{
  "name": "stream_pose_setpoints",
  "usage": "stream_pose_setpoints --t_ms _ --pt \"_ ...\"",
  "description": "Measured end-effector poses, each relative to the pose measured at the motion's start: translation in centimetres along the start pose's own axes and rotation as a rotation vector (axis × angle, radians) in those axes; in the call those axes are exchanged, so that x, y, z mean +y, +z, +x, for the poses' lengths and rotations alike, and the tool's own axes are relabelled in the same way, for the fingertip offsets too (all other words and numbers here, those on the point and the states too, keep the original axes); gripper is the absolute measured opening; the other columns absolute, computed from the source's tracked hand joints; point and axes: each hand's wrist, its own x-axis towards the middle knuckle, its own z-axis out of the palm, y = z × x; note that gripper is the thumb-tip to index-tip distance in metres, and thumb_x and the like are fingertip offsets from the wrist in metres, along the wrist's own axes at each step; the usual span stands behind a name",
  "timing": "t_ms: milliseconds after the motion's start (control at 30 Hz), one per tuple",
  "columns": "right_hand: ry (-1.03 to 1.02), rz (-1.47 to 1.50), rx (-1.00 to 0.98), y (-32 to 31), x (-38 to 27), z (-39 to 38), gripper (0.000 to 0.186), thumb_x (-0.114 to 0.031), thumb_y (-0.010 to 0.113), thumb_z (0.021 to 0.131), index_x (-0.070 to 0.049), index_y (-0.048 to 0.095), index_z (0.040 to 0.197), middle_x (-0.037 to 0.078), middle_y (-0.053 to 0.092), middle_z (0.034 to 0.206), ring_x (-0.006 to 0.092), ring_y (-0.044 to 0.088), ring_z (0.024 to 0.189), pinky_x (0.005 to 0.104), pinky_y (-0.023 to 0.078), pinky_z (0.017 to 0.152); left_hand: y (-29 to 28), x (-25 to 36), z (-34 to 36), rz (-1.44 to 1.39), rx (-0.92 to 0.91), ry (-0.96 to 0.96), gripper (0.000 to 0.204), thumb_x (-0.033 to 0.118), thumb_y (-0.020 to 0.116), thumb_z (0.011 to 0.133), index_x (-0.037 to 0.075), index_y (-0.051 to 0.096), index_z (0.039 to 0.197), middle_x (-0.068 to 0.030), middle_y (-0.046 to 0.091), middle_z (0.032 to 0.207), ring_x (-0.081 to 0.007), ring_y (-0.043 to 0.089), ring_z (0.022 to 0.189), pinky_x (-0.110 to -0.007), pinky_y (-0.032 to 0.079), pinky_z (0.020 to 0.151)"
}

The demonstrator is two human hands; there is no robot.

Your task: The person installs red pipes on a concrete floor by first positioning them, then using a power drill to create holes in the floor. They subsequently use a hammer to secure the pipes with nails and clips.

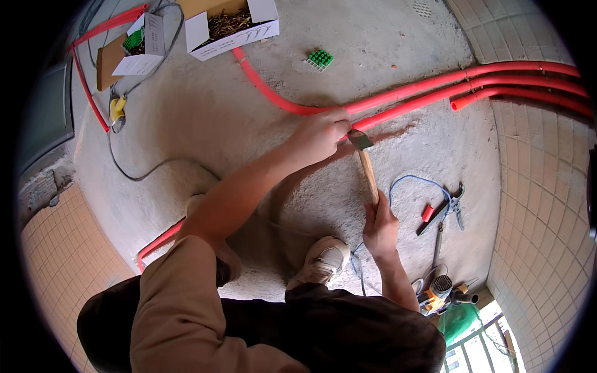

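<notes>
Grey floor: rough. Red pipes: lay across it. Hammer, wooden-handled: its head was beside the pipes. Left grip: at the pipes; its hold could not be told. Right grip: was wrapped round the handle.

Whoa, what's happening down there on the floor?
A person is crouched over some red pipes on a rough grey floor. The right hand grips a hammer by its wooden handle. The left hand is down at the pipes, its fingers close to the hammer's head. I can't tell whether the head touches anything. Farther ahead sit a small green block of pegs and an open white box of little metal pieces.
</notes>
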Motion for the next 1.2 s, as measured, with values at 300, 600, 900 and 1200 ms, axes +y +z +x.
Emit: stream_pose_setpoints --t_ms 300,600,900,1200 --pt "0.040 -0.097 -0.080 0.8 -0.2 0.2 0.031 -0.003 0.057 0.098 0.000 0.054 0.129 0.023 0.067 0.081 0.0399 0.069 0.063 0.0419 0.054 0.054 0.1 0.4 -4.4 0.309 0.144 0.026 0.022 0.010 0.078 0.070 0.004 0.060 0.079 -0.0077 0.055 0.088 -0.0292 0.057 0.081 -0.043 0.046 0.073" --pt "-0.151 0.064 0.088 -1.5 -2.4 0.2 0.023 -0.003 0.055 0.099 0.009 0.055 0.118 0.012 0.061 0.072 0.0168 0.061 0.062 0.0338 0.050 0.058 0.7 -0.4 -5.2 0.325 0.181 0.143 0.017 0.008 0.075 0.070 0.004 0.060 0.076 -0.0074 0.054 0.089 -0.0268 0.055 0.083 -0.041 0.045 0.071" --pt "-0.166 0.178 0.117 -2.8 -3.4 0.9 0.024 -0.002 0.049 0.100 0.011 0.054 0.119 0.003 0.052 0.067 0.0072 0.043 0.054 0.0236 0.040 0.055 1.6 -0.4 -5.5 0.341 0.177 0.143 0.021 0.010 0.069 0.054 0.004 0.058 0.072 -0.0097 0.055 0.095 -0.0282 0.053 0.088 -0.042 0.043 0.074" --pt "0.041 0.033 -0.124 -0.1 -1.8 1.4 0.031 -0.003 0.059 0.097 0.007 0.051 0.125 0.025 0.063 0.074 0.0368 0.067 0.059 0.0420 0.049 0.051 1.4 -0.5 -4.8 0.447 0.166 0.206 0.013 0.015 0.065 0.063 0.005 0.058 0.068 -0.0086 0.055 0.091 -0.0257 0.052 0.087 -0.040 0.042 0.072"
